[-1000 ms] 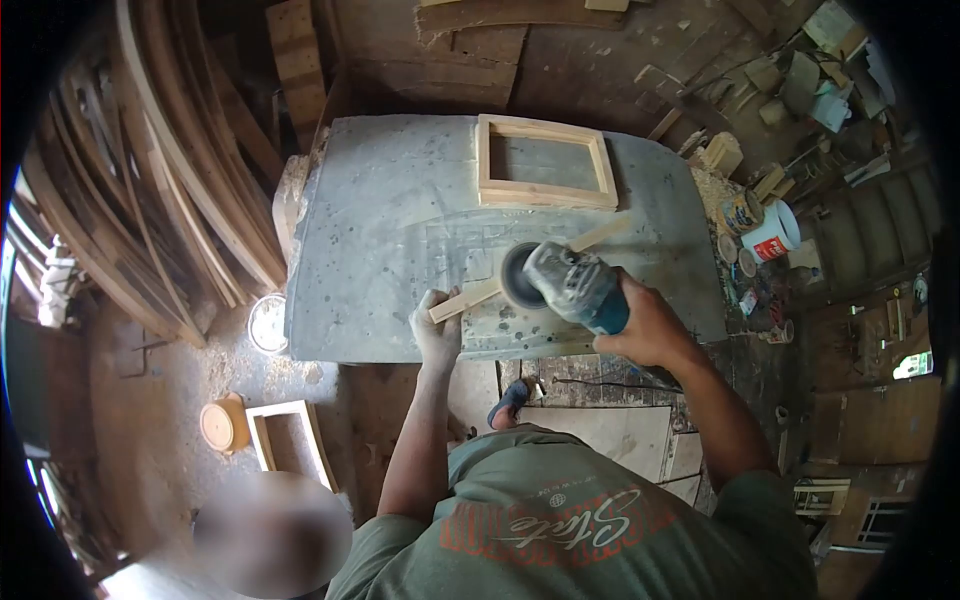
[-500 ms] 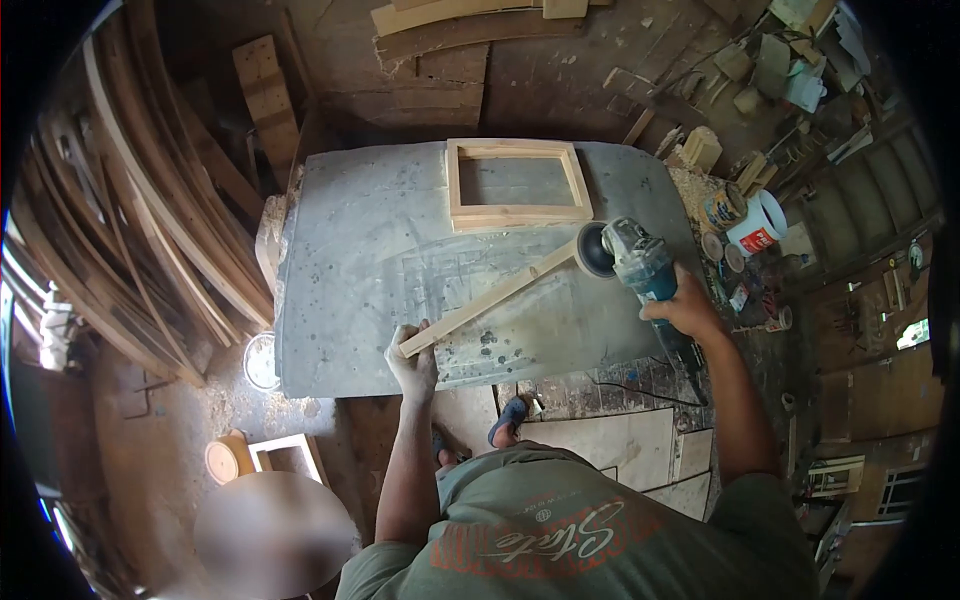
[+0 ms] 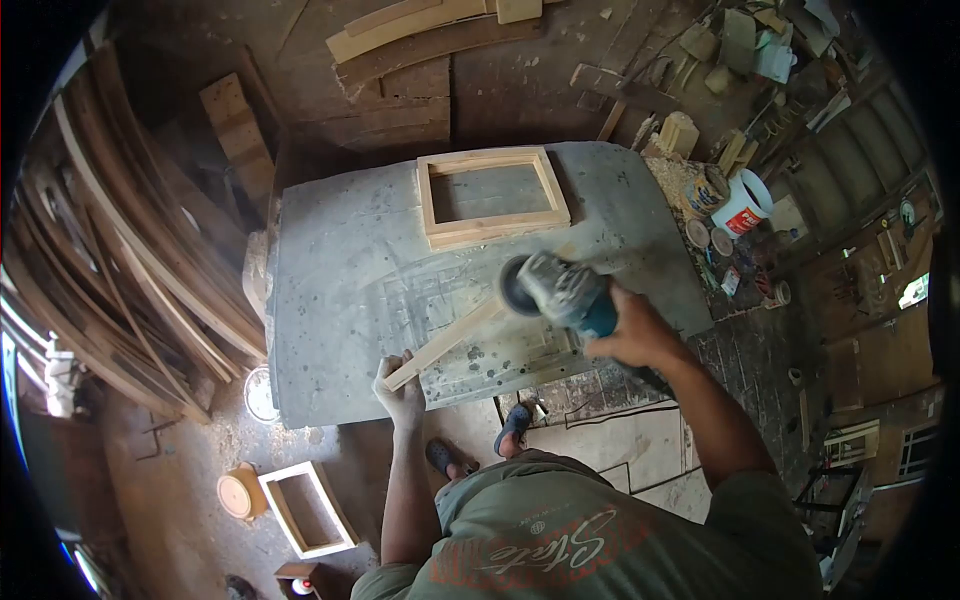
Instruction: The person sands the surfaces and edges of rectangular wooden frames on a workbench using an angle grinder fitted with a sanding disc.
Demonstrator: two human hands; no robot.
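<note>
My left hand (image 3: 402,388) grips the lower left end of a wooden strip (image 3: 450,343), which lies slanted over the grey worktable (image 3: 340,260). In my right hand (image 3: 637,332) is an angle grinder (image 3: 563,293) with a teal body. Its round disc (image 3: 518,285) is over the upper right part of the strip; whether it touches the wood cannot be made out through the blur. A rectangular wooden frame (image 3: 495,238) lies flat near the far edge of the table.
Long curved boards (image 3: 150,220) lean at the left. On the floor are a second frame (image 3: 337,548) and an orange-lidded bucket (image 3: 240,494). A white bucket (image 3: 745,205) and wood scraps sit to the right. A cord trails below the table.
The grinder in my right hand has moved left and down along the strip, from its far end. The camera view has shifted, and more of the frame on the floor shows.
</note>
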